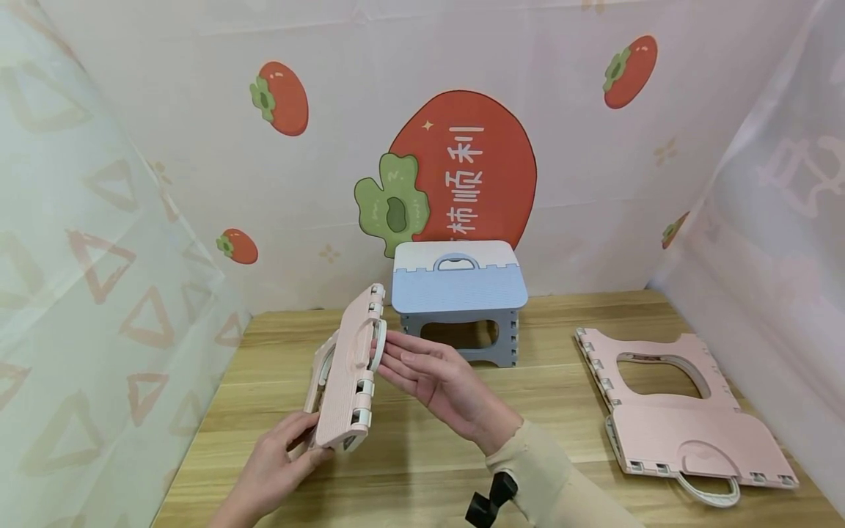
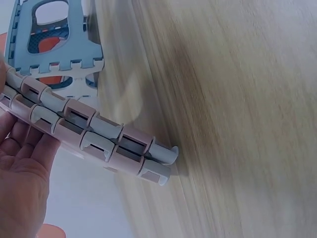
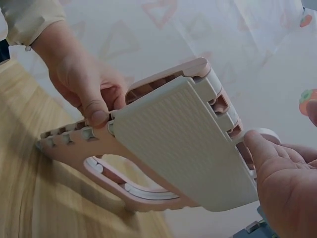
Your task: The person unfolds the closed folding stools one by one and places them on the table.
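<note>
A pink folding step stool (image 1: 346, 367), folded nearly flat, is held up on edge left of centre. My left hand (image 1: 273, 458) grips its lower edge, thumb on one side and fingers on the other. My right hand (image 1: 449, 385) reaches to the white carry handle (image 1: 378, 345) with fingers extended, the fingertips touching it or just behind it. In the right wrist view, the stool's pale ribbed panel (image 3: 163, 139) stands at an angle to a pink leg panel (image 3: 99, 148). The left wrist view shows its hinged edge (image 2: 94, 129) close up.
A blue folding stool (image 1: 462, 290) stands unfolded at the back centre. Another pink stool (image 1: 693, 440) lies flat at the right of the wooden table (image 1: 409, 477), its handle toward the front. Printed cloth (image 1: 317, 183) hangs behind and at both sides.
</note>
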The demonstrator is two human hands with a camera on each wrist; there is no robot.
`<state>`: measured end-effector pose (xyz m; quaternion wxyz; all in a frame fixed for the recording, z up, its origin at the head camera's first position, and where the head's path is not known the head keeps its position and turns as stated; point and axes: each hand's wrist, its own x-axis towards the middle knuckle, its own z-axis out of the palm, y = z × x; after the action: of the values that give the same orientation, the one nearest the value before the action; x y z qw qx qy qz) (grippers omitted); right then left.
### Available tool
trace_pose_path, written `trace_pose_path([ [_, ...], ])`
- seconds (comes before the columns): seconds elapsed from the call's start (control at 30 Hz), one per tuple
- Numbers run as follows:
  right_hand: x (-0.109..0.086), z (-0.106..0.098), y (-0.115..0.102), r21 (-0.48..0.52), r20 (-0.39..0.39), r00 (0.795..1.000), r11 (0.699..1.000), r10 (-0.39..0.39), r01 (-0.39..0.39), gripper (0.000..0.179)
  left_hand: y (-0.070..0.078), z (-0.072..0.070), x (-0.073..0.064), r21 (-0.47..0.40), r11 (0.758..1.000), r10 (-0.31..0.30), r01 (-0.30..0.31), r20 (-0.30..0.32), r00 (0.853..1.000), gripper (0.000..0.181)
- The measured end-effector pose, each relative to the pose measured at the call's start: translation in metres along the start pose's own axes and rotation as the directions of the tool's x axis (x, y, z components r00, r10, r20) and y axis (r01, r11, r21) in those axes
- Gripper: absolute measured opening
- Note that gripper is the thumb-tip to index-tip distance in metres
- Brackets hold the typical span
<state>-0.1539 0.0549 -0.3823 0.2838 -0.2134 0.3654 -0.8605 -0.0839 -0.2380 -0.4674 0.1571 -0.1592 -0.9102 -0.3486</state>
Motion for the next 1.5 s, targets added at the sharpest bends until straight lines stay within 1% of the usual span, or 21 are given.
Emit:
trace_pose_path([
  [0.1, 0.0, 0.002, -0.001, -0.011, 0.006, 1.0, 1.0, -0.002, 0.002, 0.064, 0.001, 0.001, 0.0, -0.064, 0.998, -0.014, 0.014, 0.007, 1.0, 0.039],
  [0.27, 0.001, 0.005, -0.002, -0.023, 0.018, 1.0, 1.0, -0.001, 0.001, 0.063, 0.004, 0.003, 0.0, -0.14, 0.99, -0.032, 0.034, 0.022, 0.999, 0.038],
  [0.5, 0.001, 0.009, -0.004, -0.035, 0.037, 0.999, 0.999, -0.003, 0.004, 0.064, 0.008, 0.005, 0.0, -0.207, 0.975, -0.069, 0.076, 0.042, 0.997, 0.037],
  [0.7, 0.003, 0.011, -0.004, -0.061, 0.038, 0.999, 0.998, -0.009, 0.012, 0.064, 0.009, 0.011, 0.002, -0.266, 0.956, -0.12, 0.124, 0.032, 0.992, 0.039],
  [0.83, 0.003, 0.013, -0.004, -0.067, 0.041, 0.999, 0.997, -0.023, 0.026, 0.064, 0.011, 0.014, 0.003, -0.301, 0.943, -0.143, 0.145, 0.027, 0.989, 0.038],
  [0.93, 0.003, 0.014, -0.005, -0.07, 0.04, 0.999, 0.997, -0.033, 0.036, 0.063, 0.014, 0.016, 0.003, -0.333, 0.928, -0.164, 0.166, 0.033, 0.986, 0.037],
  [1.23, 0.005, 0.016, -0.006, -0.07, 0.041, 0.998, 0.996, -0.05, 0.052, 0.062, 0.02, 0.019, 0.007, -0.383, 0.893, -0.233, 0.235, 0.054, 0.971, 0.038],
  [1.37, 0.005, 0.016, -0.006, -0.086, 0.037, 0.998, 0.995, -0.057, 0.06, 0.063, 0.021, 0.021, 0.007, -0.398, 0.881, -0.251, 0.254, 0.06, 0.966, 0.039],
  [1.5, 0.006, 0.017, -0.005, -0.118, 0.028, 0.998, 0.991, -0.057, 0.06, 0.062, 0.021, 0.022, 0.007, -0.408, 0.878, -0.245, 0.25, 0.065, 0.967, 0.041],
])
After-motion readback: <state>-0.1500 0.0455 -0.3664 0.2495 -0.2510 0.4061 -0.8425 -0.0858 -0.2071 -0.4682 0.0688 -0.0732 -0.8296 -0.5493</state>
